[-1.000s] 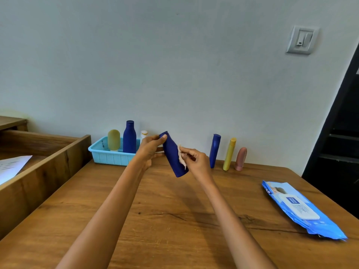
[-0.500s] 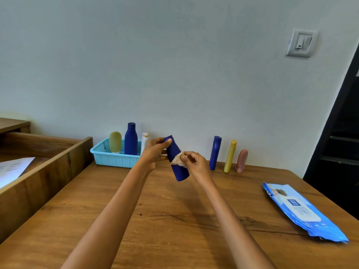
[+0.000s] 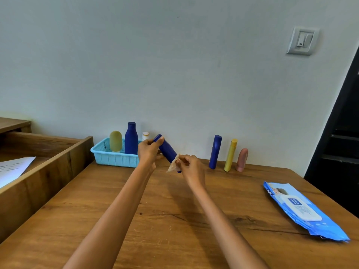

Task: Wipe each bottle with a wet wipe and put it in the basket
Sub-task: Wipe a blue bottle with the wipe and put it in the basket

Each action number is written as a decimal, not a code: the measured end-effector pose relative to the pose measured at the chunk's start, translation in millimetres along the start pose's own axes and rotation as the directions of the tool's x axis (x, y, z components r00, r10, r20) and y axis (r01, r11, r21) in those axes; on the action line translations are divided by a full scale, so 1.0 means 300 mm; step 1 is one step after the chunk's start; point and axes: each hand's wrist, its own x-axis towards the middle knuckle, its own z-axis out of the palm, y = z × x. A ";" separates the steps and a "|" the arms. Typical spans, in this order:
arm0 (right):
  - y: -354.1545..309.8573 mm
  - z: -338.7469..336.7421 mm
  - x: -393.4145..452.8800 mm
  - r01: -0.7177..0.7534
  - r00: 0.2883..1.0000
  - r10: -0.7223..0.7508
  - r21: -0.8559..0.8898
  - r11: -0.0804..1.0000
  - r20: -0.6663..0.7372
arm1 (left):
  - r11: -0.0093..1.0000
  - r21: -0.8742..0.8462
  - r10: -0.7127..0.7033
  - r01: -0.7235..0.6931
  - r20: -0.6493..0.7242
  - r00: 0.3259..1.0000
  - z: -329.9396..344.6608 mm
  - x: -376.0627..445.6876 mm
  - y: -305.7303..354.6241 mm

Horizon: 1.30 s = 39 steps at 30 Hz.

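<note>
Left hand gripping top of tilted blue bottle up off table so right hand, pinching wet wipe, can rub low end w/o bumping, prob. basket next.

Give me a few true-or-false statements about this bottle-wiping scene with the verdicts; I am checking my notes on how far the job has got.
1. The left hand grips a dark blue bottle near its cap end. True.
2. The right hand pinches a wet wipe against that bottle's lower part. True.
3. The light blue basket holds no bottles. False: an olive bottle, a tall blue bottle and a small white bottle stand in it.
4. Three bottles stand by the wall right of the hands. True: blue, yellow and pink.
5. The wipes pack lies inside the basket. False: it lies on the table, at the right.
</note>
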 end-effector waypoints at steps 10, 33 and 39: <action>-0.063 -0.027 0.017 0.213 0.970 -0.204 0.052 0.976 -0.130 | 0.986 0.125 -0.142 0.111 0.270 0.952 0.018 -0.037 0.006; 0.074 -0.034 0.026 -0.147 0.989 0.147 0.055 0.988 0.015 | 0.992 -0.062 -0.101 0.108 0.097 0.990 -0.029 -0.012 0.029; -0.034 -0.009 0.027 -0.031 0.999 0.033 0.090 0.995 -0.014 | 0.993 0.032 -0.114 0.109 0.197 0.974 -0.017 -0.028 0.033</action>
